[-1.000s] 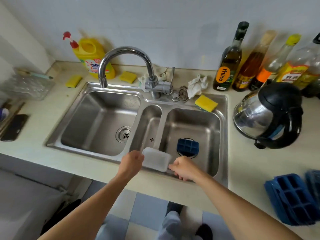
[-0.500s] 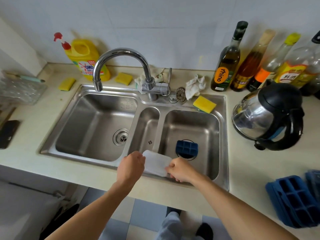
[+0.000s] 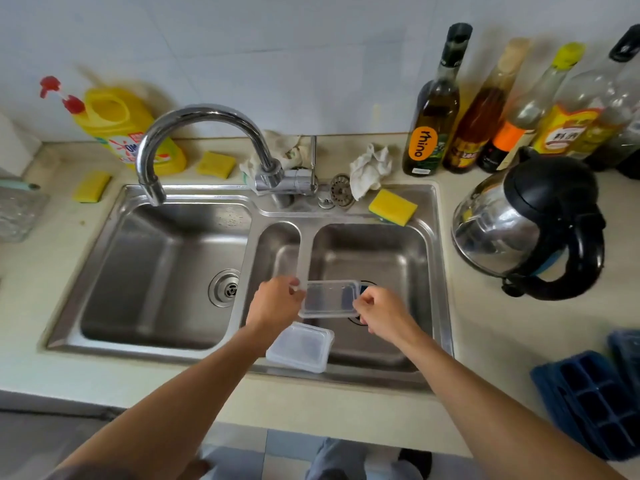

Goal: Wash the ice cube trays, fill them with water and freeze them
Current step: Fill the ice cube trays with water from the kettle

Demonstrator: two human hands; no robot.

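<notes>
Fingers [image 3: 293, 284] of my left hand [image 3: 273, 301] and right hand [image 3: 381, 311] pinch the short ends of a clear lid [image 3: 329, 299], thin and glossy, over the right basin [image 3: 381, 251]. Its frosted tray [image 3: 300, 347] rests on the sink rim [image 3: 363, 375] at 6 o'clock; gridded blue trays [image 3: 588, 389] sit at 4. Best carried level to the tap [image 3: 194, 133] at 10.

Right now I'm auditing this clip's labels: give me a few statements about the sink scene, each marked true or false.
1. The left hand and right hand both pinch the clear plastic piece above the right basin. True.
2. The faucet has its spout over the left basin. True.
3. Water runs from the faucet. False: no stream shows.
4. The kettle stands left of the sink. False: the kettle stands to its right.
</notes>
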